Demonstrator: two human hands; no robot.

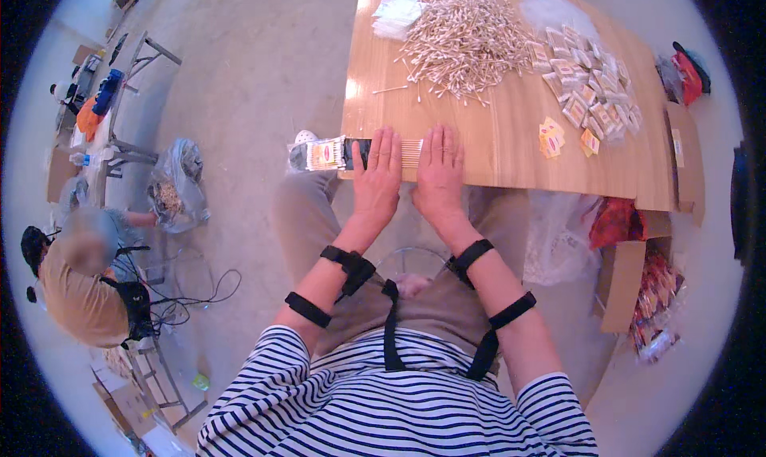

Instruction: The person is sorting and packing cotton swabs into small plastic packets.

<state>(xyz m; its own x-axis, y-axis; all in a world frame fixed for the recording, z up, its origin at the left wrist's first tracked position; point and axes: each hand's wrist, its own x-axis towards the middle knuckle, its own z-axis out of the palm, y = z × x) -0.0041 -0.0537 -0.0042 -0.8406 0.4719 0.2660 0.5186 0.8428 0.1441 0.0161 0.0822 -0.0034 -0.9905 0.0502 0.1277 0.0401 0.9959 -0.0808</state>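
Both my hands lie flat near the front edge of the wooden table, fingers stretched forward. Between them a row of cotton swabs [412, 153] lies side by side, with my left hand [378, 174] at one end and my right hand [439, 174] at the other. Just left of my left hand is a small clear packet of swabs [325, 154] with a yellow and white label, sticking out past the table's left edge. A black flat piece [356, 149] shows between that packet and my left fingers, which partly cover it.
A big heap of loose swabs [467, 38] covers the far table, beside a stack of clear bags [397, 16]. Filled swab packets [590, 90] pile up at right, near loose label cards [550, 138]. A cardboard box [622, 285] stands below. Another person [88, 289] sits far left.
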